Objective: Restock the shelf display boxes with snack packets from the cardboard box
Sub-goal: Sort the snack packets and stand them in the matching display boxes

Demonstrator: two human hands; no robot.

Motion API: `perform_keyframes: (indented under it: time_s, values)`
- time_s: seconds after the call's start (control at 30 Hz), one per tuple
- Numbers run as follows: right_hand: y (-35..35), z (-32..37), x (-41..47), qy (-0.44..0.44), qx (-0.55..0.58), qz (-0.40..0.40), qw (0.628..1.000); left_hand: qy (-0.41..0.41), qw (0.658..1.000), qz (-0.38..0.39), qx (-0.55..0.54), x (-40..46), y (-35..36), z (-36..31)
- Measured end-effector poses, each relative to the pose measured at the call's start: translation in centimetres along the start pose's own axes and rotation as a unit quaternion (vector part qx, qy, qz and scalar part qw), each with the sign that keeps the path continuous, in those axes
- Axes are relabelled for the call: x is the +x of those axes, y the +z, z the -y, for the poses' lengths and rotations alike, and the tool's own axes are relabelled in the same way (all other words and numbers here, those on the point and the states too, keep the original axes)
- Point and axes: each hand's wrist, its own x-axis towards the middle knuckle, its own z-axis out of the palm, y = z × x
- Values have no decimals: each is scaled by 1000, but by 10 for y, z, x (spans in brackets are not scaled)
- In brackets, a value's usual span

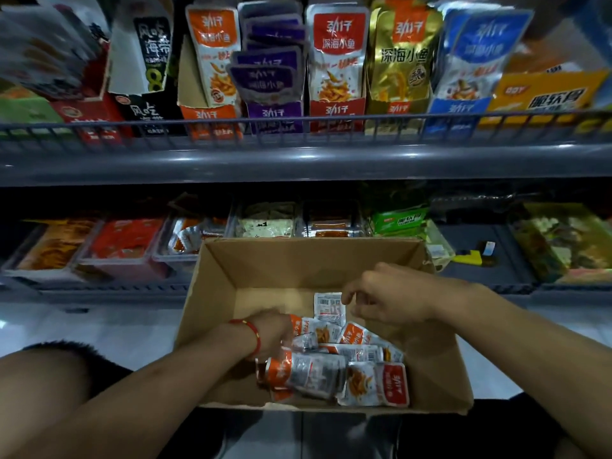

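Hands in cardboard box [225,279]: left hand [273,332] grips snack packets [308,372]; right hand [384,299] loosely curled, empty.

Grey metal shelving [298,162] above a pale, perhaps tiled floor [99,326].

Cardboard box [225,276]: open top, access from above. Bare floor at its 11 to 12 o'clock end; snack packets [334,356] heaped from centre to 5 o'clock. Left hand [275,332] sits at 9 o'clock among the packets, right hand [387,298] over the 2 o'clock side. Shelf rail [298,160] overhangs at 12 o'clock. Display boxes [275,117] packed side by side above; the orange box [212,117] shows a gap beside its packets.
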Motion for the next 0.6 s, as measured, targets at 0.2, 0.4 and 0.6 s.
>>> perform_keyframes:
  time_s: [0.2, 0.4, 0.6]
  values:
    - [-5, 3, 0, 24, 30, -12, 999, 126, 976, -97, 148, -107, -82, -76]
    - [-13, 10, 6, 107, 382, -62, 916, 254, 915, -295, -105, -105, -103, -58]
    - [-24, 41, 5, 55, 623, -158, 764, 308, 797, -336, -396, -129, -117, -68]
